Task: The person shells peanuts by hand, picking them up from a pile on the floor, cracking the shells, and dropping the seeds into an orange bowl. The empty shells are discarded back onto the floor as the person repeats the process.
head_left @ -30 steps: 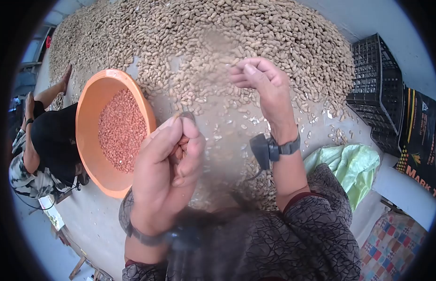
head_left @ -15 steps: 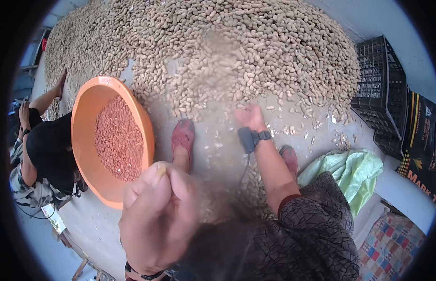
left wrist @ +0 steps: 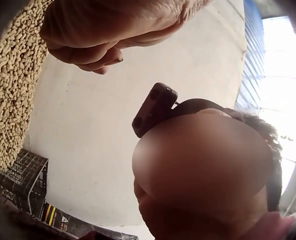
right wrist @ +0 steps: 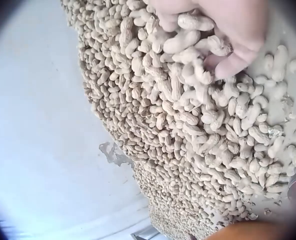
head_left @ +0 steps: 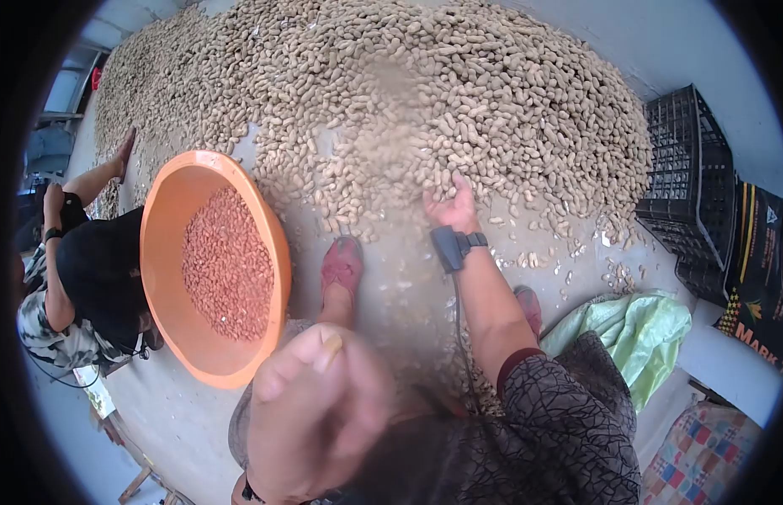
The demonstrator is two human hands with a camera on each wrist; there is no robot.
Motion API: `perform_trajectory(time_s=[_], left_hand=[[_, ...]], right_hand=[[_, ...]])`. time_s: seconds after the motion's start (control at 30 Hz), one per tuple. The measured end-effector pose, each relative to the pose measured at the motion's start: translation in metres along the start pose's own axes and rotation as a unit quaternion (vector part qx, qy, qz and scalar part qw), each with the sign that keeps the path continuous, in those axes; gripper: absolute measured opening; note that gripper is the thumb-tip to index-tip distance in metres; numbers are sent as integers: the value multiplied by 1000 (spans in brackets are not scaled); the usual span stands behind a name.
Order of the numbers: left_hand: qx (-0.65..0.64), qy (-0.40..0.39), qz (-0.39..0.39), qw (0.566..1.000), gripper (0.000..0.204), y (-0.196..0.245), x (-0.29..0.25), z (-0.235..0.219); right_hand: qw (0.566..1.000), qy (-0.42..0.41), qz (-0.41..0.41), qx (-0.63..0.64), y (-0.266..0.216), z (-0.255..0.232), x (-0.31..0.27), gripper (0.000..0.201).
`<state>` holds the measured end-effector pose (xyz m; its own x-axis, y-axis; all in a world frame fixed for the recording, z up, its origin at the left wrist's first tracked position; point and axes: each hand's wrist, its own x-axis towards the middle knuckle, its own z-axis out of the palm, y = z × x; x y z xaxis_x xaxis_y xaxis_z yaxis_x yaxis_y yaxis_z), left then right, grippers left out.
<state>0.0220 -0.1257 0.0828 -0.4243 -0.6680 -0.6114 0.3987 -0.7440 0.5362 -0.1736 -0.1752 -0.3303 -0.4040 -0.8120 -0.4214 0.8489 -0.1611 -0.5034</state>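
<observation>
My left hand point(head_left: 320, 412) is raised close below the head camera, its fingers curled with the thumb on top. Red kernels showed inside it earlier; now its inside is hidden. In the left wrist view the curled left hand point(left wrist: 113, 30) is at the top. My right hand point(head_left: 453, 209) is at the near edge of a heap of unshelled peanuts point(head_left: 526, 109). In the right wrist view the right hand point(right wrist: 233, 25) curls round several unshelled peanuts point(right wrist: 195, 22). An orange basin point(head_left: 168, 295) holding red kernels point(head_left: 227, 261) stands left of my left hand.
Black crates point(head_left: 686, 168) and a black printed bag point(head_left: 757, 269) stand at the right. A green sack point(head_left: 631, 328) lies nearer. Another person point(head_left: 97, 278) sits left of the basin. My shoe point(head_left: 342, 263) is between basin and right hand. Shells litter the floor.
My right hand has come down from the air to the heap's edge and has peanuts among its fingers. The left hand stays raised and curled, now turned so the kernels no longer show.
</observation>
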Motion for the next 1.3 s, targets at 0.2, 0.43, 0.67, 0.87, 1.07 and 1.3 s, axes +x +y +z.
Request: perform_trajectory(time_s=[0.2, 0.43, 0.67, 0.87, 1.07, 1.3], left_hand=[[44, -33, 5, 998, 20, 6, -4, -4], [-8, -91, 7, 996, 16, 9, -11, -11], [-21, -169, 35, 985, 19, 13, -3, -15], [45, -171, 50, 983, 23, 5, 4, -3], [107, -173, 95, 975, 22, -13, 6, 10], [176, -205, 67, 960, 23, -35, 11, 13]], right_hand=[[936, 71, 243, 244, -45, 28, -28, 21], [962, -7, 249, 113, -91, 66, -73, 23], [980, -105, 84, -148, -131, 146, -138, 19], [933, -283, 184, -122, -172, 187, -180, 19], [950, -214, 139, -180, -209, 247, -257, 24], [963, -192, 78, -173, -218, 220, -298, 15]])
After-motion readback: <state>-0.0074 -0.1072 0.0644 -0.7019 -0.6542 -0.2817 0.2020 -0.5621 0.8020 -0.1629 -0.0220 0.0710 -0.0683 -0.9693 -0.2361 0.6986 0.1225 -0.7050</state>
